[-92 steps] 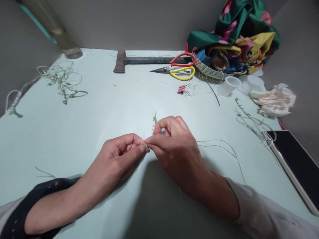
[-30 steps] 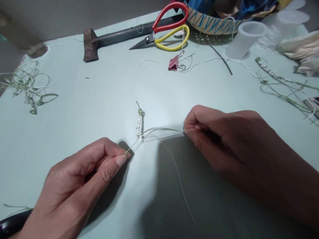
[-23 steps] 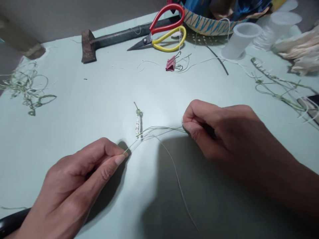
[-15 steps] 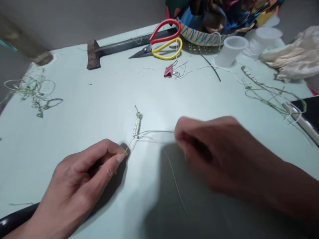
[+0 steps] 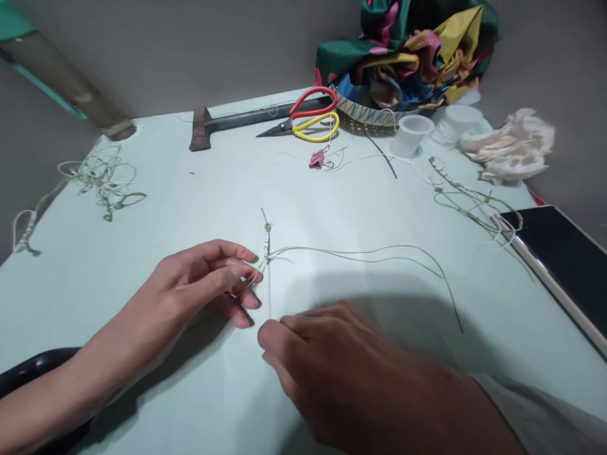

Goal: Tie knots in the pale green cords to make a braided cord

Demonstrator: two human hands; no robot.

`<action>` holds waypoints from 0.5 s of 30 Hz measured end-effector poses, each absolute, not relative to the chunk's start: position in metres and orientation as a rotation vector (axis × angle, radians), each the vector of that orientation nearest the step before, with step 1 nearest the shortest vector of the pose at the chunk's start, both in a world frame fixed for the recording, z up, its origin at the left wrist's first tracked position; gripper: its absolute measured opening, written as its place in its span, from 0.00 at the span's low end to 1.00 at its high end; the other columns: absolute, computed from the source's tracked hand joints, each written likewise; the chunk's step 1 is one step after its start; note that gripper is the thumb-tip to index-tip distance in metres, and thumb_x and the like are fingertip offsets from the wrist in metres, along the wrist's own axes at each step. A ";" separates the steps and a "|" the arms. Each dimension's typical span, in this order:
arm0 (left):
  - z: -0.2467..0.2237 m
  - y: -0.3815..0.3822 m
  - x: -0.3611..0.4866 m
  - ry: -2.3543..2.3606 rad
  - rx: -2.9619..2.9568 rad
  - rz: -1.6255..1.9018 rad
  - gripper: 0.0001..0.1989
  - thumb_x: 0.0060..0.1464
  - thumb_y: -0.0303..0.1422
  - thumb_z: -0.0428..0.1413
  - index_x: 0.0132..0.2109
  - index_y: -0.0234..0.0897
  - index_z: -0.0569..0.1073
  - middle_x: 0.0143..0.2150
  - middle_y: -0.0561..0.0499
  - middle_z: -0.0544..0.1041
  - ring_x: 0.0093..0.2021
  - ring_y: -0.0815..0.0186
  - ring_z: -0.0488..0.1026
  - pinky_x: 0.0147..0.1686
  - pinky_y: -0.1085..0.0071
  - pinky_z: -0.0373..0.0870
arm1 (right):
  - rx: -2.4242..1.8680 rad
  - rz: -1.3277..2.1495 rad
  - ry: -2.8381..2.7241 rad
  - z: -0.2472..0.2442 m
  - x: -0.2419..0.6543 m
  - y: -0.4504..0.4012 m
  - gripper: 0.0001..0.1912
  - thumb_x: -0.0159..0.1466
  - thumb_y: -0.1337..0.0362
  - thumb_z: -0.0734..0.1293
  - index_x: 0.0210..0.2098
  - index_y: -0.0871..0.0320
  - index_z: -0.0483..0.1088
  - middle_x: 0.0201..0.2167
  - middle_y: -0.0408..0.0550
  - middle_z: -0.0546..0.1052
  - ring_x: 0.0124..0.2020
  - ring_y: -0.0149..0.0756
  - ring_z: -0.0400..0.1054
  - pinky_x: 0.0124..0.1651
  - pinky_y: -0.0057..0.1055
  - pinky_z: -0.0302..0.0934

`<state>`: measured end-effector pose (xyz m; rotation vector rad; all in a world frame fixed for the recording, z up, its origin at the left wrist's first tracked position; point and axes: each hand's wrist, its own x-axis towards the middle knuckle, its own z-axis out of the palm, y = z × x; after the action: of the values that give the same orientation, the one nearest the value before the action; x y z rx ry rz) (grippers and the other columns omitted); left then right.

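Note:
A short knotted cord (image 5: 267, 243), pale with a green knot at its top, lies upright in view on the table. Loose green threads (image 5: 360, 254) run from its lower end to the right. My left hand (image 5: 203, 278) is beside that end with its fingers spread; a few thin strands pass across the fingers. Below the cord, my right hand (image 5: 332, 366) is closed, its thumb and fingers pinched on a thin pale thread (image 5: 270, 291) that runs straight down from the knotted part. The thread's end is hidden in the hand.
Behind lie a hammer (image 5: 246, 118), scissors (image 5: 298, 120) and a pink binder clip (image 5: 317, 158). A cloth-filled basket (image 5: 370, 117), plastic spools (image 5: 411, 134) and crumpled paper (image 5: 512, 145) stand at back right. Tangled cords (image 5: 104, 177) lie left; a phone (image 5: 559, 253) lies right.
My right hand has let go of the green threads on the right and moved down and left to a pale thread. The left fingers have spread from a pinch. The view has shifted.

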<state>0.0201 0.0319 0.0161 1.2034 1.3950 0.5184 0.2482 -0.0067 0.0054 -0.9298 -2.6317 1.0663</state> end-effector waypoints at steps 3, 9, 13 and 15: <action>0.017 0.036 0.031 1.357 1.152 0.485 0.18 0.61 0.49 0.68 0.43 0.38 0.84 0.24 0.50 0.78 0.22 0.68 0.72 0.23 0.76 0.70 | -0.883 1.044 -2.682 0.007 0.244 -0.008 0.13 0.56 0.76 0.65 0.37 0.54 0.71 0.24 0.45 0.79 0.23 0.38 0.67 0.25 0.38 0.44; 0.005 0.041 0.040 1.413 1.137 0.490 0.20 0.59 0.49 0.69 0.32 0.36 0.80 0.20 0.58 0.61 0.20 0.77 0.50 0.18 0.80 0.43 | -0.913 1.088 -2.686 0.013 0.242 -0.005 0.13 0.55 0.75 0.70 0.33 0.52 0.66 0.26 0.38 0.78 0.24 0.32 0.66 0.24 0.35 0.46; 0.000 0.042 0.037 1.465 1.160 0.509 0.20 0.59 0.50 0.68 0.32 0.38 0.79 0.22 0.57 0.63 0.22 0.74 0.51 0.19 0.79 0.47 | -0.795 1.127 -2.778 0.006 0.237 0.000 0.10 0.62 0.71 0.76 0.37 0.55 0.72 0.27 0.39 0.80 0.24 0.32 0.67 0.22 0.35 0.48; 0.001 0.042 0.037 1.482 1.177 0.532 0.19 0.57 0.50 0.69 0.33 0.39 0.79 0.26 0.55 0.69 0.25 0.72 0.58 0.22 0.79 0.55 | -0.708 1.048 -2.741 0.000 0.236 0.001 0.06 0.68 0.67 0.76 0.37 0.56 0.75 0.25 0.38 0.80 0.24 0.34 0.69 0.21 0.35 0.51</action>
<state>0.0369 0.0416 0.0010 1.1769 1.4820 0.5322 0.2359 0.0013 0.0001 -0.7082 -2.7407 1.0483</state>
